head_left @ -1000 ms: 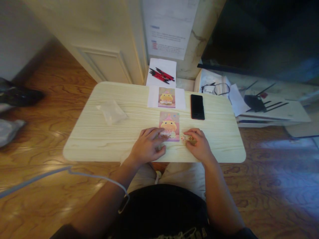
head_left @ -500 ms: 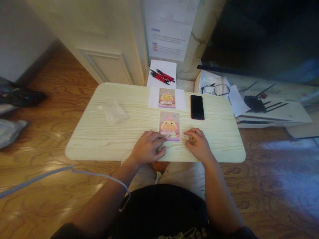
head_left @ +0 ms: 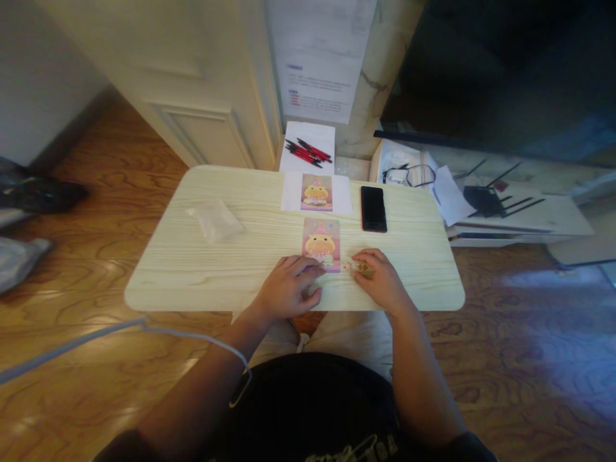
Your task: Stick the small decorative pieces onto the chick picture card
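A pink card (head_left: 321, 240) with a yellow cartoon animal and a cake on it lies on the table in front of me. My left hand (head_left: 290, 287) rests at its lower left, fingers stretched over the lower edge and thumb apart. To the right of the card, my right hand (head_left: 380, 280) curls its thumb and forefinger around small patterned pieces (head_left: 362, 265) at the tabletop. Their exact kind is too small to make out, and the palm partly hides them. Beyond the card lies a white sheet (head_left: 291, 192) bearing a matching picture (head_left: 316, 192).
A black phone (head_left: 374, 209) lies at the back right of the pale wooden table (head_left: 168, 276). A clear plastic bag (head_left: 217, 219) lies at the left. Behind the table, several red and black pens (head_left: 308, 153) sit on white paper. A grey cable (head_left: 192, 333) crosses my left forearm.
The view has shifted slightly, so the table things appear a little further left. My left fingers reach slightly further over the card's lower edge. My right hand stays around the small pieces.
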Demonstrator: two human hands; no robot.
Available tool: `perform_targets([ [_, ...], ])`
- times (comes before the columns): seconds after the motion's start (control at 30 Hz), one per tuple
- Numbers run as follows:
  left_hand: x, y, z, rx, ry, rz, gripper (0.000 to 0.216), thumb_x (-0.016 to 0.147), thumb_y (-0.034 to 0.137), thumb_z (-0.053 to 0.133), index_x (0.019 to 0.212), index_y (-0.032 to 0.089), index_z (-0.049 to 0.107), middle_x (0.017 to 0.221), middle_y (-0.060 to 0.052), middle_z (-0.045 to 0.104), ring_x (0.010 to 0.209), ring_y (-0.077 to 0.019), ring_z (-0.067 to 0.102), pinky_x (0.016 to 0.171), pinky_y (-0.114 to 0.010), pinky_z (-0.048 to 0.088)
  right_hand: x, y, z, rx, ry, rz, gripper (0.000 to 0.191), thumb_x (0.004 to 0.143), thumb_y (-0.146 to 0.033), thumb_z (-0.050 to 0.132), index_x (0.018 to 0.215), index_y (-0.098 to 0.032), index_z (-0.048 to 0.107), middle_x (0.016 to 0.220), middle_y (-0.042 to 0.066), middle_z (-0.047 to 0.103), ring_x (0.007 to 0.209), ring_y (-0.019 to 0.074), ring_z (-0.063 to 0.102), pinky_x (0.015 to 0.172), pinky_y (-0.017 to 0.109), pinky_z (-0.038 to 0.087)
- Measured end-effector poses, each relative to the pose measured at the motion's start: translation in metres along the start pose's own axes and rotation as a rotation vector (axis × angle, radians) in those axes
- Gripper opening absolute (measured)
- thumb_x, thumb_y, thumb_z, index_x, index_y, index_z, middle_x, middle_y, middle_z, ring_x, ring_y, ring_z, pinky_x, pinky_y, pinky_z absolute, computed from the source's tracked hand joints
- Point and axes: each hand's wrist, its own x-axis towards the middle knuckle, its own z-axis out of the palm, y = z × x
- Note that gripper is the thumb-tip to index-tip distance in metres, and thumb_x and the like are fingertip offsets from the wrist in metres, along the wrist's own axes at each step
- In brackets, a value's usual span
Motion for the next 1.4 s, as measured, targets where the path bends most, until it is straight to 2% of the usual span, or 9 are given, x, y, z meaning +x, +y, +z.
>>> perform_targets([
  [0.3, 0.0, 0.009, 0.009, -0.004, 0.004, 0.052, 0.032, 0.09, 0.036, 0.063, 0.119, 0.026, 0.072, 0.127, -0.008, 0.069, 0.12, -0.0279, 0.06, 0.102, -0.048, 0.047, -0.011, 0.005, -0.012, -0.113, 0.092, 0.077, 0.025, 0.087, -0.023, 0.07, 0.112, -0.025, 0.073, 0.116, 0.007, 0.064, 0.112, 0.0256, 0.062, 0.104, 0.045, 0.051],
  [0.4, -0.001, 0.007, 0.009, -0.009, 0.017, 0.071, 0.028, 0.088, 0.033, 0.064, 0.114, 0.025, 0.074, 0.126, -0.007, 0.07, 0.122, -0.0274, 0.06, 0.102, -0.047, 0.048, -0.012, 0.009, -0.015, -0.117, 0.13, 0.107, 0.027, 0.087, -0.017, 0.064, 0.111, -0.024, 0.073, 0.114, 0.007, 0.064, 0.111, 0.0254, 0.062, 0.103, 0.045, 0.051],
  [0.53, -0.002, 0.007, 0.009, 0.007, 0.021, 0.088, 0.027, 0.088, 0.032, 0.064, 0.112, 0.025, 0.074, 0.124, -0.007, 0.071, 0.121, -0.0277, 0.061, 0.1, -0.047, 0.049, -0.012, 0.013, -0.017, -0.106, 0.183, 0.177, 0.035, 0.084, -0.009, 0.054, 0.111, -0.023, 0.072, 0.111, 0.006, 0.065, 0.096, 0.0223, 0.064, 0.093, 0.042, 0.056],
  [0.63, -0.001, 0.008, 0.009, 0.015, 0.02, 0.089, 0.026, 0.088, 0.032, 0.064, 0.11, 0.025, 0.074, 0.123, -0.007, 0.072, 0.122, -0.0279, 0.061, 0.1, -0.047, 0.049, -0.009, 0.007, -0.011, -0.113, 0.149, 0.171, 0.028, 0.087, -0.016, 0.061, 0.111, -0.023, 0.073, 0.111, 0.007, 0.065, 0.098, 0.0236, 0.064, 0.092, 0.042, 0.056],
  [0.8, -0.002, 0.008, 0.009, 0.017, 0.026, 0.102, 0.02, 0.089, 0.032, 0.063, 0.101, 0.023, 0.075, 0.121, -0.006, 0.074, 0.118, -0.0272, 0.063, 0.097, -0.046, 0.05, -0.001, -0.012, 0.005, -0.193, 0.06, 0.049, 0.024, 0.091, -0.03, 0.068, 0.113, -0.024, 0.076, 0.111, 0.009, 0.063, 0.107, 0.0266, 0.06, 0.099, 0.045, 0.052],
  [1.03, -0.004, 0.007, 0.01, -0.002, 0.021, 0.11, 0.02, 0.089, 0.033, 0.062, 0.102, 0.024, 0.075, 0.125, -0.006, 0.073, 0.12, -0.027, 0.064, 0.1, -0.047, 0.05, 0.006, -0.017, 0.012, -0.261, 0.002, 0.037, 0.014, 0.091, -0.025, 0.069, 0.103, -0.025, 0.076, 0.107, 0.008, 0.064, 0.105, 0.0267, 0.059, 0.097, 0.047, 0.05],
  [1.2, -0.005, 0.006, 0.009, -0.023, 0.028, 0.112, 0.019, 0.089, 0.032, 0.062, 0.101, 0.025, 0.075, 0.123, -0.006, 0.073, 0.118, -0.0272, 0.064, 0.101, -0.047, 0.05, 0.007, -0.02, 0.01, -0.23, -0.046, 0.055, 0.005, 0.09, -0.02, 0.069, 0.091, -0.024, 0.072, 0.1, 0.006, 0.067, 0.102, 0.0248, 0.06, 0.092, 0.042, 0.05],
  [1.3, -0.005, 0.006, 0.009, -0.022, 0.031, 0.107, 0.019, 0.09, 0.033, 0.061, 0.101, 0.024, 0.075, 0.123, -0.006, 0.073, 0.119, -0.0269, 0.064, 0.101, -0.047, 0.049, 0.007, -0.02, 0.008, -0.198, -0.06, 0.058, 0.008, 0.089, -0.016, 0.067, 0.088, -0.024, 0.07, 0.094, 0.004, 0.069, 0.096, 0.0227, 0.061, 0.089, 0.039, 0.05],
  [1.4, -0.005, 0.005, 0.009, -0.015, 0.032, 0.1, 0.019, 0.09, 0.033, 0.061, 0.1, 0.024, 0.075, 0.122, -0.006, 0.073, 0.118, -0.0272, 0.063, 0.099, -0.047, 0.049, 0.008, -0.019, 0.006, -0.154, -0.027, 0.084, 0.013, 0.089, -0.015, 0.065, 0.096, -0.024, 0.071, 0.097, 0.004, 0.069, 0.091, 0.0208, 0.063, 0.086, 0.037, 0.053],
])
